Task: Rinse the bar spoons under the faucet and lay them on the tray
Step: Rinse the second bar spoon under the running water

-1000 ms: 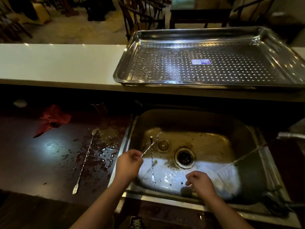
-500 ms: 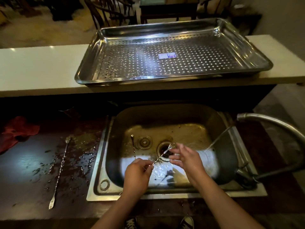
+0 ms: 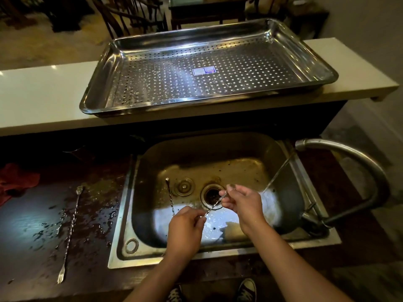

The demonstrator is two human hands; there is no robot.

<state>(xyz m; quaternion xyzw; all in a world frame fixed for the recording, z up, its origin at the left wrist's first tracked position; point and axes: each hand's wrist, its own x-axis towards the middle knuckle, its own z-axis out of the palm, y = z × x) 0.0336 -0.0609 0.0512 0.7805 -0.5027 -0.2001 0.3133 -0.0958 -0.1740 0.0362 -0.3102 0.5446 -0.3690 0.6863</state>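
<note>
So this is the rinsing bit. The person stands at the sink [image 3: 122, 236] with one bar spoon [image 3: 214, 204] held over the drain [image 3: 212, 194]. The left hand [image 3: 185, 227] is curled round its lower end. The right hand [image 3: 242, 205] pinches the upper end between thumb and fingertips, so the spoon runs slantwise from one hand to the other.

The faucet [image 3: 349, 153] is on, and a thin stream of water [image 3: 279, 171] slants down and lands on the sink floor just right of the right hand. From where I'm looking, the spoon sits beside the stream rather than in it, though I can't tell if the tip catches any spray.

A second spoon [image 3: 170, 198] lies on the sink bottom, left of the drain, and a third spoon [image 3: 70, 232] is out on the wet dark counter [image 3: 26, 225] to the left, fork end towards the person. The tray [image 3: 98, 110] sits up on the white ledge [image 3: 43, 88] behind the sink, with no spoon in it yet.

My read is that they're early on: first spoon in hand, rinse not finished, nothing laid down. I'd say the next move is a small shift right to get the spoon under the water, maybe running it through lengthwise. Then it's a lift up and over the sink's back edge to the tray. The spoon is thin, wet and twisted, so it could slip out of that pinch, and I'd keep the left hand's firmer hold for the carry.
</note>
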